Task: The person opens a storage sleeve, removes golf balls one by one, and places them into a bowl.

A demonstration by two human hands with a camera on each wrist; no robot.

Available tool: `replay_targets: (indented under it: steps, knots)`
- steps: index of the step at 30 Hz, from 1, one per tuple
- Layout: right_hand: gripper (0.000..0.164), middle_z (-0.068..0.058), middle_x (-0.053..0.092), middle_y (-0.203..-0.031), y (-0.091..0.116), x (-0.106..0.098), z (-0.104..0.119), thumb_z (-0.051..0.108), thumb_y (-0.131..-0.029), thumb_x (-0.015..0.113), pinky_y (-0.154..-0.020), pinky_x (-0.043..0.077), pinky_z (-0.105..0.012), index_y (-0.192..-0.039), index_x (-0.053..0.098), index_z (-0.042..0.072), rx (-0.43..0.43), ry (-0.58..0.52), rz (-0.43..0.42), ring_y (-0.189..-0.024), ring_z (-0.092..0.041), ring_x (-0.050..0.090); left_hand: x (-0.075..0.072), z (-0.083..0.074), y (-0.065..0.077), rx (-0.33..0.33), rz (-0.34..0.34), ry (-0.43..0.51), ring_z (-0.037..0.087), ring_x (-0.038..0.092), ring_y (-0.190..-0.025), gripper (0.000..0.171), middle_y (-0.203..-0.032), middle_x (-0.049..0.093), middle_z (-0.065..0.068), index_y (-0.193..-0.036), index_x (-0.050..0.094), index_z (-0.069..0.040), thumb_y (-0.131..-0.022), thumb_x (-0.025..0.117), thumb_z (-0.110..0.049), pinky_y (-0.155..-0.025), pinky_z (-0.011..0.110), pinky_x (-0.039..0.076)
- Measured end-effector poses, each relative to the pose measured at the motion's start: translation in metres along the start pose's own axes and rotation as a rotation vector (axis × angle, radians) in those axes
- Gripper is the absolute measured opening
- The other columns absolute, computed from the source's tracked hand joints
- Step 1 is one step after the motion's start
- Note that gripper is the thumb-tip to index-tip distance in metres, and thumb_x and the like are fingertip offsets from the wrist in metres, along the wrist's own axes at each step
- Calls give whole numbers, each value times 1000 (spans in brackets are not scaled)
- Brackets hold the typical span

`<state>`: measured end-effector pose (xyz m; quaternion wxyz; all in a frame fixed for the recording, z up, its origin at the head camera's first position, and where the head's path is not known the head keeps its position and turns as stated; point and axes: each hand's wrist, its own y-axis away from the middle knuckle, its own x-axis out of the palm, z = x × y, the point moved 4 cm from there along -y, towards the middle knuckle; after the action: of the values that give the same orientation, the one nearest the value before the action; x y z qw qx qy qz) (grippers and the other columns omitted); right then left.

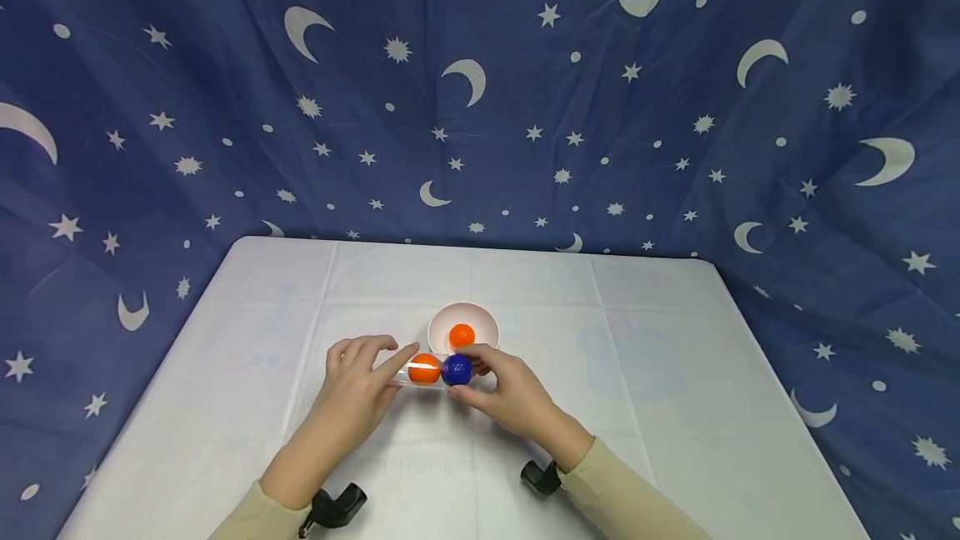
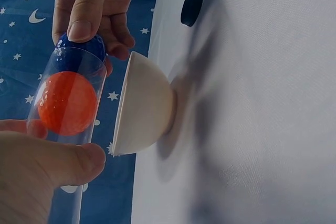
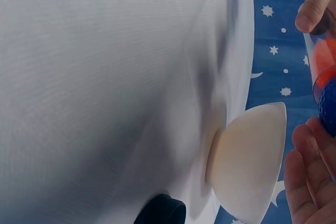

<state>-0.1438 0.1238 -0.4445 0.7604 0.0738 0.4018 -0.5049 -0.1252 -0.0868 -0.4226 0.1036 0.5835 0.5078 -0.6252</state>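
Note:
My left hand [image 1: 351, 397] grips a clear tube [image 2: 65, 153], which lies roughly level above the table. Inside it sits an orange ball [image 1: 424, 368]. At the tube's right end, a dimpled blue ball [image 1: 457, 370] is pinched between the thumb and fingers of my right hand [image 1: 517, 394]. From the left wrist view, the blue ball sits right at the tube's rim; how far it is in, I cannot tell. Just behind both hands stands a pale bowl [image 1: 485, 320] with another orange ball [image 1: 462, 335] in it.
A dark green round cap [image 2: 192, 7] lies on the white-covered table [image 1: 675, 407], right of the bowl; the head view does not show it. A blue curtain [image 1: 510, 90] with moons and stars hangs behind and beside the table. Black cameras [image 1: 339, 507] hang at both wrists.

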Motion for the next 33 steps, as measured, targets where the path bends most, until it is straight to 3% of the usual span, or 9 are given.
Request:
replay_targets:
  steps: [25,29,33]
  knots:
    - [47,14,58,-97,0,-10,-4,41,-77,66,-75,48,-30,-117,51,21,7,-4,-26,-83,-10,57,2,4,3,-24,-2,23,26,41,-105,59,-113,47,6,-124,54,-22,-69,75,-17,-89,47,22]
    - [46,13,59,-97,-1,-16,-7,36,-77,68,-74,48,-34,-117,51,22,15,-10,-48,-83,-14,58,2,4,3,-28,-1,27,26,41,-105,59,-112,47,6,-124,54,-22,-69,75,-17,-89,48,22]
    - [45,14,59,-94,-5,-23,-10,31,-75,71,-74,48,-31,-116,52,24,21,4,-84,-83,-9,57,2,4,4,-36,3,25,26,41,-105,60,-112,47,6,-124,54,-22,-69,75,-17,-90,48,22]
